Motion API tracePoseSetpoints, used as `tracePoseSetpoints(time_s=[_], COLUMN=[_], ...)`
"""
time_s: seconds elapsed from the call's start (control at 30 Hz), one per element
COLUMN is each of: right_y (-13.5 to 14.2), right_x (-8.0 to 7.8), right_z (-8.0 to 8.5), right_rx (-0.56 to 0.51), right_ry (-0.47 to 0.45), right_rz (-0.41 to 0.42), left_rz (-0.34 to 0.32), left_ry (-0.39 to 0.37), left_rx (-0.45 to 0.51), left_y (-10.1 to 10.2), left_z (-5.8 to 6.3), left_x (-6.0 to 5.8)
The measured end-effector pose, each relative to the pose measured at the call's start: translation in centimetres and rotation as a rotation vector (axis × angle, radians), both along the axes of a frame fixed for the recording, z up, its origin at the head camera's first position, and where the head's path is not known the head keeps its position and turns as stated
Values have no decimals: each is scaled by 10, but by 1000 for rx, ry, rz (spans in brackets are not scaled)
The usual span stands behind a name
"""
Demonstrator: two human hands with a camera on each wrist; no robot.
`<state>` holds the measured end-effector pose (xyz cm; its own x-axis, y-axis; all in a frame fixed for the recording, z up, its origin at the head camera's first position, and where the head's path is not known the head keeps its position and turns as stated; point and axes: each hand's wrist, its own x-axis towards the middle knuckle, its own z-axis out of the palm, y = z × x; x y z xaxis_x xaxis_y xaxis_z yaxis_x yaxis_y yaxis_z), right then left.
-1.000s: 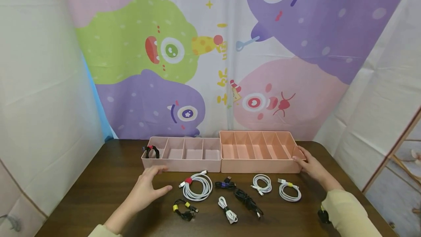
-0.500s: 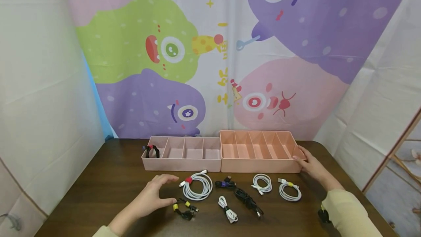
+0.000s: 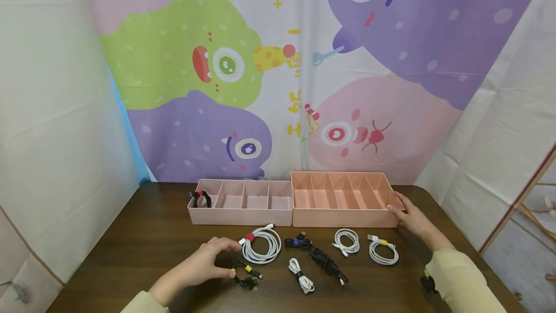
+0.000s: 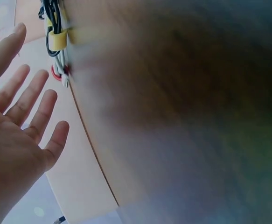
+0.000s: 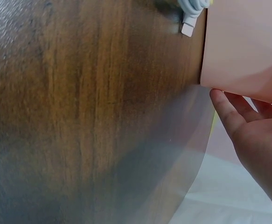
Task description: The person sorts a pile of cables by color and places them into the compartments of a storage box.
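Note:
My left hand (image 3: 223, 259) hovers open over the dark wooden table (image 3: 143, 235). Its thumb tip is right beside a black cable bundle with yellow ties (image 3: 246, 276). In the left wrist view the left hand (image 4: 21, 98) has its fingers spread, and the yellow-tied bundle (image 4: 56, 37) lies just beyond the fingertips. My right hand (image 3: 403, 212) rests against the right end of the orange divided tray (image 3: 343, 219). In the right wrist view the thumb of my right hand (image 5: 247, 135) touches the tray's corner (image 5: 243, 46).
A pink divided tray (image 3: 241, 216) holds a black cable with a red tie (image 3: 200, 199) in its leftmost compartment. In front of the trays lie a white coil with a red tie (image 3: 260, 249), a purple-tied black cable (image 3: 297, 242), a loose black cable (image 3: 326, 262) and several small white coils (image 3: 346, 242).
My left hand has drawn back from the pink tray's front wall toward me and to the right, ending beside the yellow-tied black bundle. The right hand has stayed on the orange tray.

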<state>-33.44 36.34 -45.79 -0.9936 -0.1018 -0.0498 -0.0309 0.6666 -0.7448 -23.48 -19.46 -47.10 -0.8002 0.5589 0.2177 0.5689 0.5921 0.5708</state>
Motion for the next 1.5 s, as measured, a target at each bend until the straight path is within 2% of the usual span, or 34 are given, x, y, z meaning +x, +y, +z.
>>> tracePoseSetpoints(time_s=[0.5, 0.9, 1.5], right_y=[1, 1, 2], right_x=[0, 0, -2], right_z=[-1, 0, -2], right_rx=[-7, -23, -24], right_ry=[14, 12, 17], right_rz=[14, 9, 16], left_rz=[-80, -90, -91], left_ry=[-16, -16, 3], left_rx=[-115, -138, -166], left_y=[6, 10, 11], left_z=[-3, -4, -1], left_x=[-4, -8, -5])
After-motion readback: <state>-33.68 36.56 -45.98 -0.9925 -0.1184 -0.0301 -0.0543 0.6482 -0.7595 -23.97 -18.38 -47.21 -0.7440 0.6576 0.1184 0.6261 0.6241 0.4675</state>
